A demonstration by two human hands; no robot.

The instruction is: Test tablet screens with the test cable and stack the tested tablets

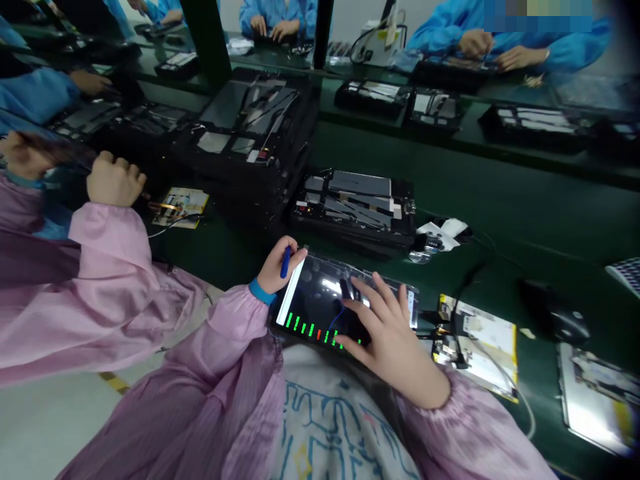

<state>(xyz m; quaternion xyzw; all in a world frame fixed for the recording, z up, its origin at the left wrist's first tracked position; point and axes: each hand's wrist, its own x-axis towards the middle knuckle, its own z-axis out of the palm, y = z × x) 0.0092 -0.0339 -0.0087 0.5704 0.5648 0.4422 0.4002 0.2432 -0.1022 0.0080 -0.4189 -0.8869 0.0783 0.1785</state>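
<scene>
R hand (395,340) is spread, palm down, fingers over the screen (315,297); can't tell which tips touch. L hand (273,270) is curled round a blue stick (285,263), thumb at the screen's upper L corner. Screen sits at the table's near edge, right in front of the person: dark, glossy, smudged, w/ a white strip down the L side, green marks plus one red along the btm, and a thin blue line near the fingers. Table (480,180) is dark green. Just behind: a stack of black panels (355,200); to the R, a circuit board (493,333) w/ cable, then a mouse (557,317). Co-worker's pink sleeve (113,243) at L; ppl in blue sleeves (445,33) across, pale floor (55,420) lower L.
</scene>
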